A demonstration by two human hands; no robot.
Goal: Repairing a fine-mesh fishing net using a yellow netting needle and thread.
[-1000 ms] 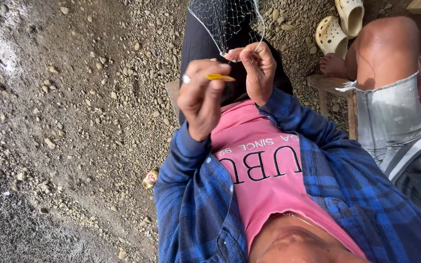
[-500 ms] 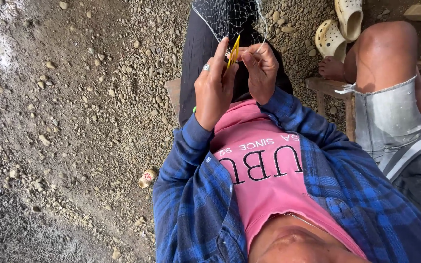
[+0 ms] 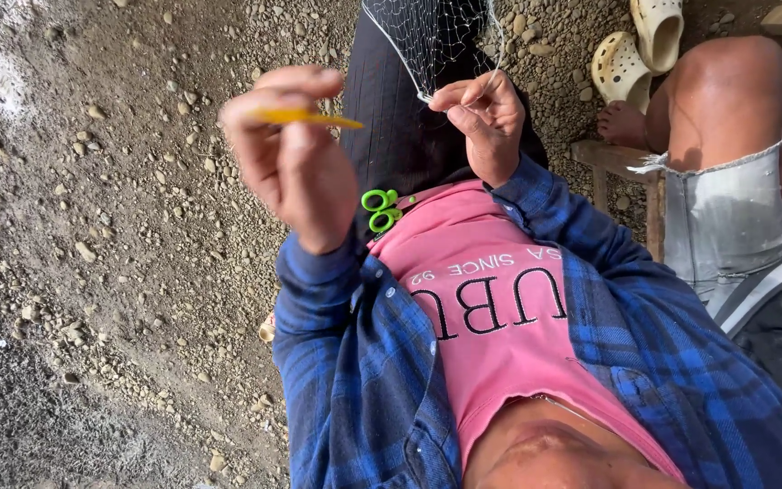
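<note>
Up close, yellow netting needle [image 3: 305, 117] pinched in left hand [image 3: 291, 163], net [image 3: 432, 41] edge in right hand [image 3: 486, 122]

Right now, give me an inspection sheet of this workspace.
Surface: gravel ground, stones and dirt; the work is held above the lap.
Job's things: fine mesh net hanging down over dark trousers; yellow needle, pointing toward the net.
Clutter: green-handled scissors lying on the lap at the hem of the pink shirt.
Grippers: left hand raised, pinching the yellow needle; right hand pinching the net's lower edge.
Cables: nothing seen.
Surroundings: another person's bare leg in grey shorts, wooden bench, pale clogs on the gravel.
</note>
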